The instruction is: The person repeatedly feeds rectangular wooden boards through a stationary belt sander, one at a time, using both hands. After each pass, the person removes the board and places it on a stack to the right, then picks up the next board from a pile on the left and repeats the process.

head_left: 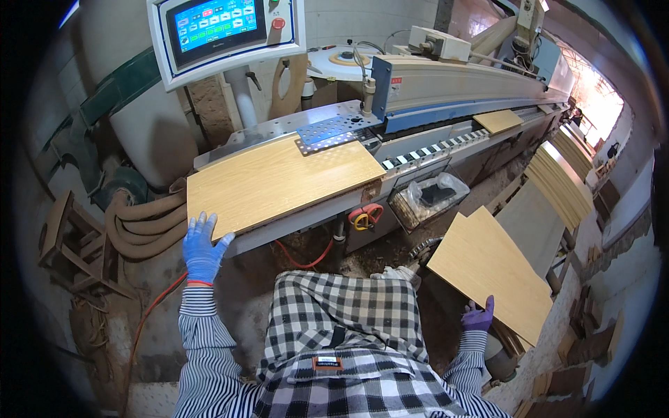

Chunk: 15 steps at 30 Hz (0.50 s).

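A large light-wood panel [279, 181] lies flat on the edge-banding machine's infeed table, its far part by a perforated blue plate [338, 132]. My left hand [202, 254], in a blue glove, rests at the panel's near left corner. Its fingers are spread over the edge. Low on the right, my right hand [478, 318], in a purple glove, grips the near edge of another wood panel [498, 275]. That panel lies askew on a similar one, and some of the fingers are hidden at its edge.
A control screen [217, 26] stands above the table. Farther along the machine, a smaller board [498, 121] sits by the track. Stacked panels [559, 177] line the right side. A plastic-lined bin [432, 198] hangs below the track; hoses [150, 223] and a wooden stool [73, 240] are left.
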Motion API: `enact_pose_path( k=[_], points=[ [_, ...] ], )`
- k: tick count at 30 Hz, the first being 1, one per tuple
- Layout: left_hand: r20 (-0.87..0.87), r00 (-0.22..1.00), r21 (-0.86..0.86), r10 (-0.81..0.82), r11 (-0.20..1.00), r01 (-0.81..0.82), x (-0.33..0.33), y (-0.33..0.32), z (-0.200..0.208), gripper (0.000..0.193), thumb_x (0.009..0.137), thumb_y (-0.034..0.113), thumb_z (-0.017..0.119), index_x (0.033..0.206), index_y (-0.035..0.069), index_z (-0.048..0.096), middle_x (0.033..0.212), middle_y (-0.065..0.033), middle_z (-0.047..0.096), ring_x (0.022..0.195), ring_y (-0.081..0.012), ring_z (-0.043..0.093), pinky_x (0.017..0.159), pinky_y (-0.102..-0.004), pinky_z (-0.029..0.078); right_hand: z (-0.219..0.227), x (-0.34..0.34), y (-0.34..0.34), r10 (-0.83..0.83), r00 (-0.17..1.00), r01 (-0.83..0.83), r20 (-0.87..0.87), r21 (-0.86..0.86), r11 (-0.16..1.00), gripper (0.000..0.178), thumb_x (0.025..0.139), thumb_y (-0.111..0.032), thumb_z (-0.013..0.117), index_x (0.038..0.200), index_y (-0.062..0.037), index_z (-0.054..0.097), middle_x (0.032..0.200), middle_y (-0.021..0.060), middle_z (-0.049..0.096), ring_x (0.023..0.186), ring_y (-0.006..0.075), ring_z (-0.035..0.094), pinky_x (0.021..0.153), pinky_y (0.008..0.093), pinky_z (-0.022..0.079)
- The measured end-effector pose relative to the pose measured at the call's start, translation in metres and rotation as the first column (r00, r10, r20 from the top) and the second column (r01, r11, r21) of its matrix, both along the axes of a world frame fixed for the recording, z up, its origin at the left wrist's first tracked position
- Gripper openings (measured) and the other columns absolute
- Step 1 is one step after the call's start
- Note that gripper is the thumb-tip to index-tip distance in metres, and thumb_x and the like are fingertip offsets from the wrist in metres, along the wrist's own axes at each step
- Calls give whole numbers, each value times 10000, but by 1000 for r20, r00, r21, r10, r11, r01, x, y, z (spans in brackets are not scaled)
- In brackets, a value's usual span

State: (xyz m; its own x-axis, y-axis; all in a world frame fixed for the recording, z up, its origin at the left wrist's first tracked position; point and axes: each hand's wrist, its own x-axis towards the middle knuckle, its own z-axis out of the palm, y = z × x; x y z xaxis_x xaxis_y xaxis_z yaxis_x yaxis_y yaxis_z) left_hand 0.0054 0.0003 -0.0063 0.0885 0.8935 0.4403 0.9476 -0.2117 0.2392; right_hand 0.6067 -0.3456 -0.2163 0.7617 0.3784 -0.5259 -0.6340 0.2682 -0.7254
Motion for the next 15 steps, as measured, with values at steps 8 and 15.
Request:
enact_pose_path(
  k=[8, 15],
  points=[
    [204, 976, -24, 71, 997, -67, -40, -19, -6, 592, 798, 285, 744, 1322, 95, 545, 1419, -163, 465, 1355, -335, 364, 1115, -411, 305, 51, -66, 22, -141, 987, 152, -81, 146, 978, 520, 799, -613, 649, 1057, -165, 591, 853, 33, 667, 573, 215, 572, 548, 303, 460],
    [384, 923, -25, -37, 998, 51, -53, -11, -18, 567, 796, 226, 743, 1312, 82, 556, 1411, -158, 478, 1358, -309, 372, 1114, -391, 306, 52, -68, 9, 15, 987, 10, -161, 152, 988, 519, 772, -626, 666, 1063, -206, 575, 819, 44, 629, 643, 215, 573, 576, 341, 495]
  ],
)
